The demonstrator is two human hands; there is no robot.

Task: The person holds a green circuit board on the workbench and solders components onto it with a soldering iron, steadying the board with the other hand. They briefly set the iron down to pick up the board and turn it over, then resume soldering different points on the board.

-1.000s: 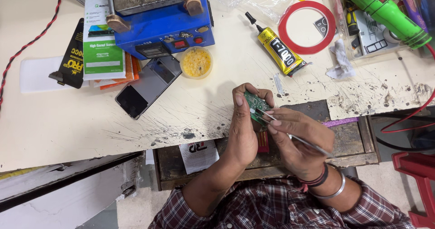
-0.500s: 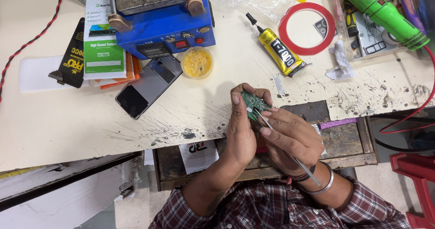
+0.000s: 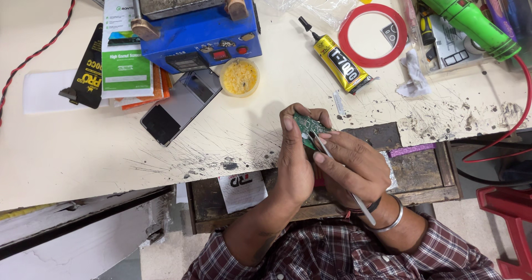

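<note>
Fingers of the left hand (image 3: pixel 296 163) are curled around a small green circuit board (image 3: pixel 308 126), thumb along its left edge and fingertips over its far edge, so the board is clamped above the near edge of the surface (image 3: pixel 66 152). Those of the right hand (image 3: pixel 354 166) are pinched together on thin metal tweezers (image 3: pixel 341 172), whose tips rest on the board's near right part; the exact contact point is probably hidden by the fingertips. The tweezers' bare steel shaft runs back across the wrist, past a dark band and a plain metal bangle (image 3: pixel 394 220).

Cream and smooth, the surface is scuffed with black scratches near the hands. Left of the board lies a flat, glossy black phone (image 3: pixel 180 105). Farther off stand a round yellow tub of grainy paste (image 3: pixel 239 78), a blue boxy machine (image 3: pixel 197 33) and a yellow glue tube (image 3: pixel 339 61) with a black nozzle. A red tape ring (image 3: pixel 372 36) lies far right.
</note>
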